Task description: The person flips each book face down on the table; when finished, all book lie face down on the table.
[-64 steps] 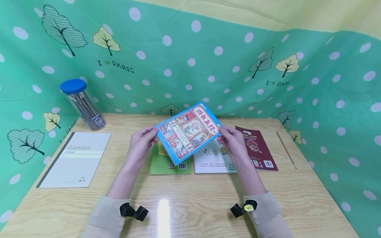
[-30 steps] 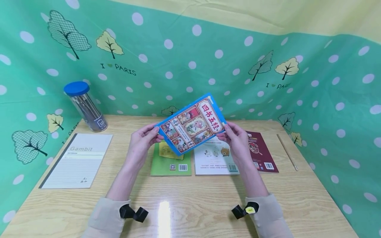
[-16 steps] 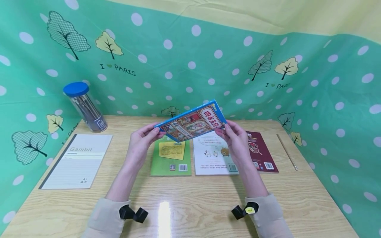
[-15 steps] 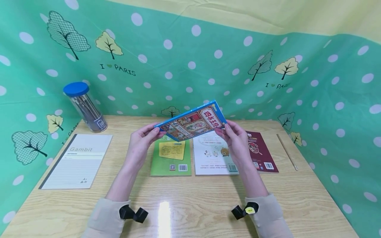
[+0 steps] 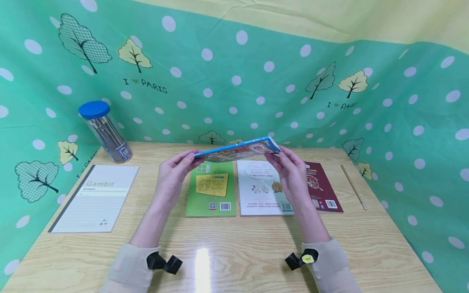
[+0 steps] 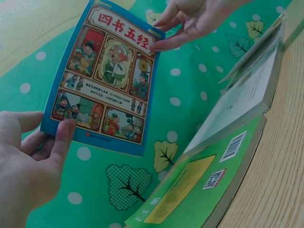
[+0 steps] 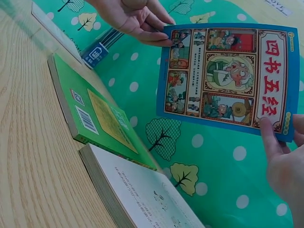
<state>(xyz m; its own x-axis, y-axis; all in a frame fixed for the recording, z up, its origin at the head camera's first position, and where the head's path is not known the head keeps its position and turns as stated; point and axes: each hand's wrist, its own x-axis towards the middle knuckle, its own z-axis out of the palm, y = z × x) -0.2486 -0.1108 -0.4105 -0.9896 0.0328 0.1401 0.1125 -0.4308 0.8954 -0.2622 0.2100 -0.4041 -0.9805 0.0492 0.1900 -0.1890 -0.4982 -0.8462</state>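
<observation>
A thin blue picture book [image 5: 239, 149] hangs above the table, tilted almost flat so the head view catches mainly its edge. My left hand [image 5: 176, 171] pinches its left corner and my right hand [image 5: 289, 169] pinches its right corner. Both wrist views look up at the illustrated cover [image 6: 107, 78] [image 7: 228, 78], with a left thumb [image 6: 61, 140] on the lower corner and right fingertips [image 7: 270, 135] on the other end. Under the held book a green book [image 5: 211, 189] and a white book [image 5: 261, 187] lie face down on the wooden table [image 5: 234, 244].
A dark red book [image 5: 321, 185] lies right of the white one. A Gambit notebook [image 5: 94, 197] lies at the left, with a blue-lidded clear canister [image 5: 104, 130] behind it. A thin stick [image 5: 352, 184] lies at the right. Green dotted cloth walls [image 5: 234, 81] surround the table.
The blue book has tipped from facing me to nearly level, its cover turning downward. Both hands keep their pinch on its corners and have barely shifted.
</observation>
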